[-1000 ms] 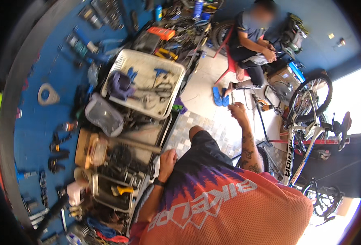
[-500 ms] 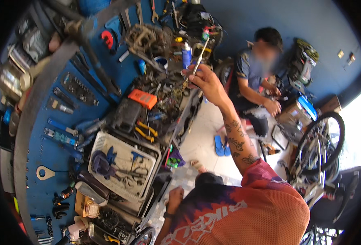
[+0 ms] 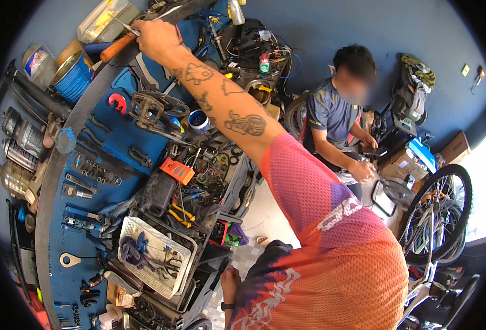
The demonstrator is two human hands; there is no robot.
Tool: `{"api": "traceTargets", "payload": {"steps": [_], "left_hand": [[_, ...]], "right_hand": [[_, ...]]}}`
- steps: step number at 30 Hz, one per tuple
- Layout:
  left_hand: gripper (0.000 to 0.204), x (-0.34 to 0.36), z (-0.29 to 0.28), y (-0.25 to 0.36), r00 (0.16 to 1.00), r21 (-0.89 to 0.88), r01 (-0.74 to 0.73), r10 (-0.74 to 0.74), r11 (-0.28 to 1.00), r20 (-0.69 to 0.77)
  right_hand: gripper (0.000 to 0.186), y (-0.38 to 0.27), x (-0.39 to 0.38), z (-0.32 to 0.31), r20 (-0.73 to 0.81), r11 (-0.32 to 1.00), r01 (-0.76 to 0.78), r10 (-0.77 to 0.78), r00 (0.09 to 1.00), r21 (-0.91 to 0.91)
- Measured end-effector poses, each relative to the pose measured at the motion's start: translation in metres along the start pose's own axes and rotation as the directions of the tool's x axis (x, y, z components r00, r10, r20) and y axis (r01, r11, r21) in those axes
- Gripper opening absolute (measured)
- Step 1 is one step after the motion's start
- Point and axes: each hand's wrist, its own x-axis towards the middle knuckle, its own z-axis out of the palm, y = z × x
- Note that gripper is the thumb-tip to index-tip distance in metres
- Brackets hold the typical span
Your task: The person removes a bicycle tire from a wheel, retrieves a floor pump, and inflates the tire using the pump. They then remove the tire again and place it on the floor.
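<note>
My right hand [image 3: 157, 39] is closed around a slim metal-shafted tool [image 3: 125, 24], at the end of an arm stretched over the bench to the upper left. The tool's tip is over a clear plastic tub [image 3: 97, 25] holding something yellow; whether it touches the contents I cannot tell. Just below that hand is an orange tool handle [image 3: 116, 48] on the shelf edge. My left hand [image 3: 230, 283], with a dark band at the wrist, hangs low beside the bench; its fingers are mostly hidden and nothing shows in it.
A blue tin [image 3: 72, 77] stands by the tub. On the bench are a greasy pedal [image 3: 149, 113], an orange box [image 3: 177, 171], yellow-handled pliers [image 3: 181, 215] and a white basket [image 3: 185, 258] of tools. Another person [image 3: 331, 115] sits beyond my arm, near an upturned bicycle [image 3: 435, 220].
My right hand has swung from above the bench's right side to the upper left, carrying the slim tool to the clear tub. My left hand stays low.
</note>
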Motion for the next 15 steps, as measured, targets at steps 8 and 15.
{"api": "traceTargets", "payload": {"steps": [8, 15], "left_hand": [[0.054, -0.02, 0.015, 0.014, 0.988, -0.18, 0.126, -0.14, 0.976, -0.069], [0.054, -0.018, 0.023, 0.009, 0.984, -0.123, 0.145, -0.156, 0.982, -0.085]], "right_hand": [[0.027, 0.011, -0.004, 0.015, 0.003, 0.994, -0.022, 0.021, 1.0, 0.104], [0.034, 0.015, -0.012, 0.003, -0.002, 0.967, -0.042, 0.044, 0.999, 0.251]]}}
